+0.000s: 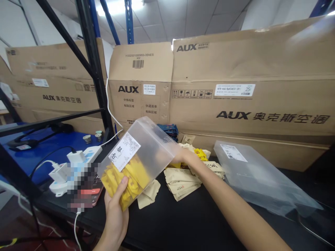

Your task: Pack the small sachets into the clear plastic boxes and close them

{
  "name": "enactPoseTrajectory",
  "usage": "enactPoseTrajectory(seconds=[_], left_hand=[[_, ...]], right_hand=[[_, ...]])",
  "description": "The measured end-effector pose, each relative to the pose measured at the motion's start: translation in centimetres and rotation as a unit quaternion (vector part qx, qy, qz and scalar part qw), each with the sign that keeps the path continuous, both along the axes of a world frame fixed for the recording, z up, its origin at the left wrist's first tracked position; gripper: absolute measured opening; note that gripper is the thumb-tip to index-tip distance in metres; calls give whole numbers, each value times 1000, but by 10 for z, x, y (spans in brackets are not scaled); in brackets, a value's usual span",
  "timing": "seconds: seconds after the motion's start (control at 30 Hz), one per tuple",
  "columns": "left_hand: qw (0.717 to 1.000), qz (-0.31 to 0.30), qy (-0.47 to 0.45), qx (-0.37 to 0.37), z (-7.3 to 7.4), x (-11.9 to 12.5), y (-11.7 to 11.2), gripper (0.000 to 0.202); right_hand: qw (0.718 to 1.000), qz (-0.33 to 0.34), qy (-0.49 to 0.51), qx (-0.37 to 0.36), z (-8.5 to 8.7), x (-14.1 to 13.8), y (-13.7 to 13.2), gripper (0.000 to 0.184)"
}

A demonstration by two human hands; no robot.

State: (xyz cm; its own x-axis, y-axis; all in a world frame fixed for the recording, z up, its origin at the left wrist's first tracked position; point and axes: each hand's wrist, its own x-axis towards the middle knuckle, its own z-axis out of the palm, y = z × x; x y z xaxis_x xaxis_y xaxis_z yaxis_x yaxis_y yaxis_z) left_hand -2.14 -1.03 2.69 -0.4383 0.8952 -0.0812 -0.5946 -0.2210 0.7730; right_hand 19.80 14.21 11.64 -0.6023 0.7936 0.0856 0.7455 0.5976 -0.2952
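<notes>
Our left hand (118, 205) clamps the frosted plastic bag (154, 148) of yellow sachets (136, 170) above the black tabletop (167, 226), but we cannot tell whether our right hand (184, 157) grips its right end, so a loosened left hold could drop it.

ok so flat beige paper packets (180, 179) are on the black worktop (170, 226), flat brown cardboard panel (235, 104) behind 'em, flat frosted plastic bag (253, 181) to their right

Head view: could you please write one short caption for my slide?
The left hand holds a cloudy bag of yellow packets over a black table, with the right hand at the bag's edge.
</notes>
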Motion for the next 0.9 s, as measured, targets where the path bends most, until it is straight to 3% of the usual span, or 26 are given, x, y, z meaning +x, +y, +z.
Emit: enactPoseTrajectory(seconds=[0.1, 0.2, 0.27, 0.33, 0.53, 0.63, 0.73, 0.8, 0.9], left_hand=[[1000, 5, 2, 2, 0, 0, 1, 59], [1000, 4, 8, 4, -1, 0, 1, 58], [1000, 1, 10, 9, -1, 0, 0, 57], [1000, 3, 8, 11, 1, 0, -1, 56], [1000, -1, 7, -12, 7, 3, -3, 58], [1000, -7, 17, -1, 5, 2, -4, 61], [999, -28, 25, -5, 1, 1, -2, 61], [998, -44, 32, -10, -1, 0, -1, 64], [997, -59, 46, -7, -2, 0, 0, 67]], right_hand=[[986, 23, 162, -17, 32, 18, -8, 44], [903, 58, 421, -61, 64, 34, -25, 68], [845, 81, 525, -70, 79, 39, -39, 74], [818, 96, 562, -69, 88, 39, -49, 74], [791, 117, 598, -61, 92, 37, -57, 67], [820, 155, 540, -108, 92, 32, -59, 67], [890, 171, 395, -149, 90, 14, -69, 52], [943, 147, 272, -120, 86, -2, -78, 35], [979, 96, 167, -60, 79, -23, -84, 44]])
